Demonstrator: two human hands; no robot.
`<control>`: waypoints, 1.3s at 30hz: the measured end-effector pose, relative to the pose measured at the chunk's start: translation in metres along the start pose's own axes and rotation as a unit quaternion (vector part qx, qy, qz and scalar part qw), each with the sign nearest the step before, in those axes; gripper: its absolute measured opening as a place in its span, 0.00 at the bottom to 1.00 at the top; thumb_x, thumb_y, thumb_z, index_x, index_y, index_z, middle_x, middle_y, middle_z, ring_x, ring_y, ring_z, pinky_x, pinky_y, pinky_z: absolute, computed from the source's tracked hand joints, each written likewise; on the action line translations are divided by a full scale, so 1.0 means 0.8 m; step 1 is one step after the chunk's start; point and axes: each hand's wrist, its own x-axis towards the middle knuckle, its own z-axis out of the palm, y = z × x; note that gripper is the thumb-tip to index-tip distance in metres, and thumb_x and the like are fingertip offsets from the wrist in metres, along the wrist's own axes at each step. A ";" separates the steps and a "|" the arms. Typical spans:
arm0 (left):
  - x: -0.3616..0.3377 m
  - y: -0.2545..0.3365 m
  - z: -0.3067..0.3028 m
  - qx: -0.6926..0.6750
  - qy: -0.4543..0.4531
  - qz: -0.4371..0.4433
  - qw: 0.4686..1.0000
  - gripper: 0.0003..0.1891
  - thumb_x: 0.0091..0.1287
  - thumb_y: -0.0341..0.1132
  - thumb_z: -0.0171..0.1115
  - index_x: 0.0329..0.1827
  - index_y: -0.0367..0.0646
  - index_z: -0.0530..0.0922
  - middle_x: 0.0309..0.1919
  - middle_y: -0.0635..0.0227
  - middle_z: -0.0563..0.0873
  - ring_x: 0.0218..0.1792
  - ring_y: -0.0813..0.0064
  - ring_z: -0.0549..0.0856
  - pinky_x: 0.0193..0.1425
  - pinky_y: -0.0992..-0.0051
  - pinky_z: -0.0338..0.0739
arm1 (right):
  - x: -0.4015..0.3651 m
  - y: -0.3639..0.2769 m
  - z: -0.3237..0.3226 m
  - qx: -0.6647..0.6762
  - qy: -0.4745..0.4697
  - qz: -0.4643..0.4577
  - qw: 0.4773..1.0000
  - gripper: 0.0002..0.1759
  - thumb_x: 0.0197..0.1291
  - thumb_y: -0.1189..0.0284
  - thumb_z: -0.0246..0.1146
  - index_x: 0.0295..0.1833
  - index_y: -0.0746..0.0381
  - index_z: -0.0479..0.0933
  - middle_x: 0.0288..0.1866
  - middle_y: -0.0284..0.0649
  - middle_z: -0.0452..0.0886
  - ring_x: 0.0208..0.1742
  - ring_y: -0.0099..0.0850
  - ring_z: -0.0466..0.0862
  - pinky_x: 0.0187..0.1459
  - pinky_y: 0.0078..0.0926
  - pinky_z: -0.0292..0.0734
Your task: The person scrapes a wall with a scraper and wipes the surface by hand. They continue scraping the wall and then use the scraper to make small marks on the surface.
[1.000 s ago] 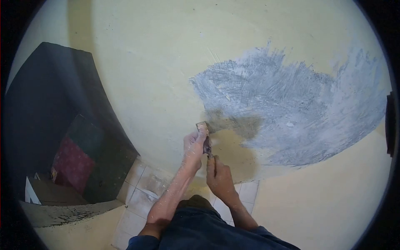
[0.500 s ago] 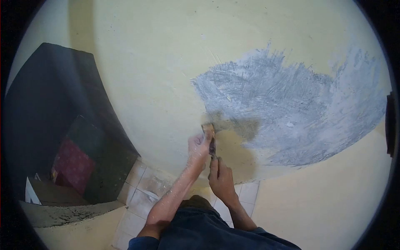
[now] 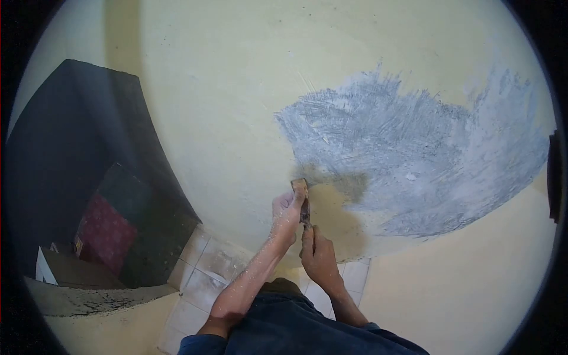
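My right hand (image 3: 318, 255) grips the scraper (image 3: 303, 202) handle and my left hand (image 3: 287, 212) curls around its blade end. It points away from me, its tip on the wall (image 3: 236, 89) at the grey patch's (image 3: 402, 142) near-left edge.

Wall (image 3: 225, 89) in front of you: pale yellow, with a big rough grey patch (image 3: 414, 142).
Floor (image 3: 207, 272) below you: light square tiles.
On your left: a dark opening (image 3: 77, 148), something red (image 3: 103, 231) inside.
Light: bright on the wall.

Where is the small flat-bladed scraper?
Mid-frame in head view, against the pale yellow wall at the lower-left edge of the grey scraped patch, the scraper is held by left hand above right hand.
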 end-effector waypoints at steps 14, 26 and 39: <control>0.007 -0.012 -0.006 0.008 0.040 -0.011 0.999 0.24 0.68 0.57 0.61 0.26 0.43 0.79 0.21 0.76 0.78 0.20 0.87 0.72 0.24 0.82 0.64 | 0.002 -0.004 -0.012 -0.002 -0.016 -0.014 1.000 0.14 0.71 0.69 0.50 0.39 0.71 0.70 0.19 0.53 0.74 0.21 0.48 0.78 0.25 0.43 0.68; -0.004 0.014 0.016 -0.116 -0.022 -0.038 0.992 0.20 0.75 0.50 0.52 0.47 0.40 0.80 0.37 0.71 0.85 0.39 0.79 0.82 0.44 0.77 0.75 | 0.004 -0.010 -0.041 -0.093 -0.006 -0.058 0.994 0.13 0.70 0.69 0.52 0.47 0.70 0.71 0.24 0.56 0.77 0.24 0.53 0.77 0.29 0.45 0.69; -0.026 0.046 0.041 -0.262 -0.057 -0.144 0.952 0.19 0.75 0.54 0.48 0.42 0.48 0.77 0.30 0.71 0.80 0.34 0.76 0.79 0.41 0.73 0.74 | 0.001 -0.120 -0.078 -0.222 0.035 -0.115 0.968 0.20 0.58 0.79 0.61 0.57 0.63 0.79 0.23 0.47 0.75 0.21 0.42 0.76 0.25 0.38 0.69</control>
